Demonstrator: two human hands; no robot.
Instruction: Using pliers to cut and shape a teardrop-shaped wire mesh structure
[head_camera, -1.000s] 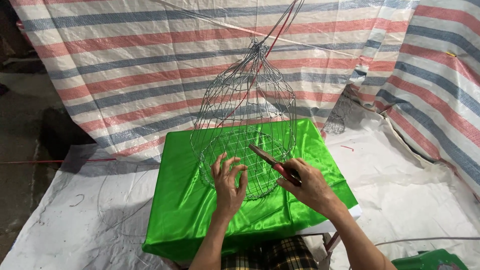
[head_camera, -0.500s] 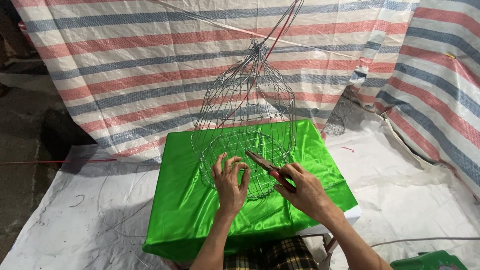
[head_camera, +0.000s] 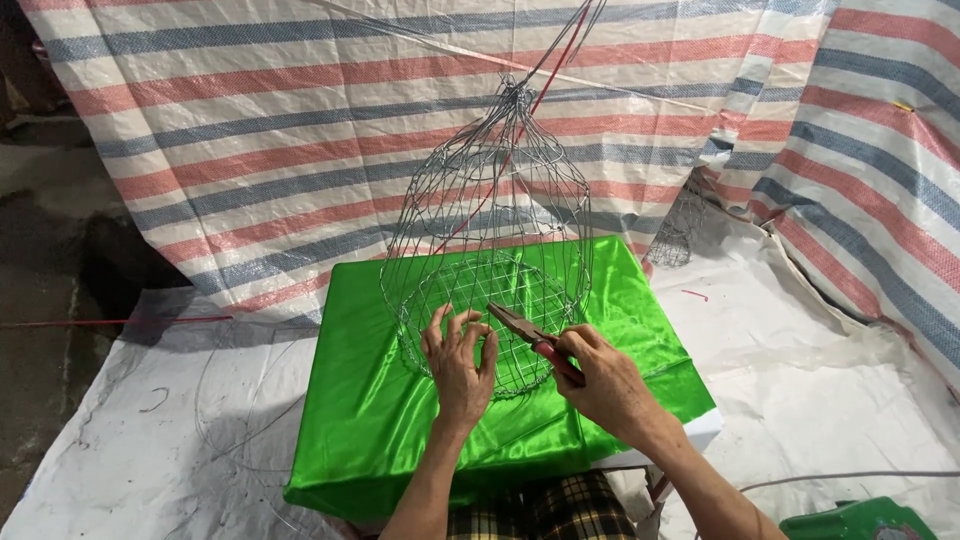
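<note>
A hanging wire cage (head_camera: 490, 210), bulb-shaped with a gridded round bottom, dangles from wires above a box draped in shiny green cloth (head_camera: 380, 400). My left hand (head_camera: 462, 362) presses its spread fingers against the cage's lower rim at the near side. My right hand (head_camera: 605, 380) grips red-handled pliers (head_camera: 530, 335), whose jaws point left toward the cage's bottom mesh, just beside my left fingers.
A striped red, blue and white tarp (head_camera: 250, 130) forms the backdrop and right wall. White plastic sheeting (head_camera: 150, 450) covers the ground, with loose wire loops on it. A second small wire frame (head_camera: 680, 235) stands at the back right. A green object (head_camera: 860, 520) lies at the lower right.
My right hand and the pliers have shifted slightly, the jaws moving closer to my left fingers at the cage rim. The cage hangs in the same place.
</note>
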